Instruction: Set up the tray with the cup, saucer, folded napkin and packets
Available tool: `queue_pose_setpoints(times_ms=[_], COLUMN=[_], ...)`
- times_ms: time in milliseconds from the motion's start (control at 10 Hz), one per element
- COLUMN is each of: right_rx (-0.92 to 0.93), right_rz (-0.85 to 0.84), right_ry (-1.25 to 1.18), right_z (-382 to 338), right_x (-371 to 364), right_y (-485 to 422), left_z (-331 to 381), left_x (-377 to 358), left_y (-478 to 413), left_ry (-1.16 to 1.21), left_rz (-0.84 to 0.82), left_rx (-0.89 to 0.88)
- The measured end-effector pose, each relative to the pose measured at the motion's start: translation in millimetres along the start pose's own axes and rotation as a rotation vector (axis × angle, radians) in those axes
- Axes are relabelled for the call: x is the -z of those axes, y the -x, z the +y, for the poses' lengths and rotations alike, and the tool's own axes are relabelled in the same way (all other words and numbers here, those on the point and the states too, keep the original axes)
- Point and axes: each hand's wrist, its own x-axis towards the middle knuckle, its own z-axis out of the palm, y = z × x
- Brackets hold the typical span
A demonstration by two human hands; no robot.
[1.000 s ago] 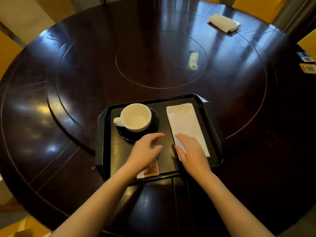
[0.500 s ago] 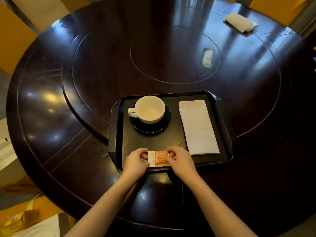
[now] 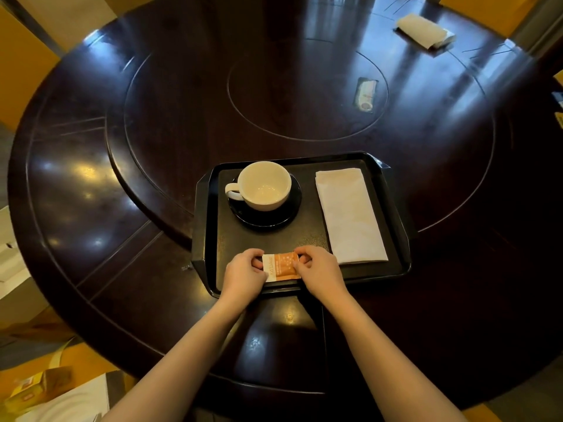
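A black tray (image 3: 396, 208) sits on the near side of a dark round table. On its left half a white cup (image 3: 264, 185) stands upright on a black saucer (image 3: 268, 216). A folded white napkin (image 3: 350, 214) lies along its right half. At the tray's front edge lies an orange and white packet (image 3: 281, 267). My left hand (image 3: 243, 277) pinches the packet's left end and my right hand (image 3: 320, 269) pinches its right end. Fingers hide both ends of the packet.
The dark round table (image 3: 152, 178) has a raised inner turntable. A small packet (image 3: 365, 94) lies near its centre, and a folded white napkin (image 3: 423, 32) at the far right. A yellow box (image 3: 36, 388) and white paper lie on the floor at lower left.
A second ago my hands lay flat on the tray, the right one on the napkin. Both have since drawn back to the front edge and taken hold of the packet's ends.
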Motion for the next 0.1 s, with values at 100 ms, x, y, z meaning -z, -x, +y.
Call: queue_pose_setpoints(times_ms=[100], right_rx=[-0.019], right_rz=[-0.009], right_ry=[0.008], right_z=[-3.6], right_x=[2.0], right_y=[-2.2], left_z=[0.3], left_x=[2.0], left_y=[-1.9], left_ry=[-0.017], left_rz=[0.031], left_rx=[0.001])
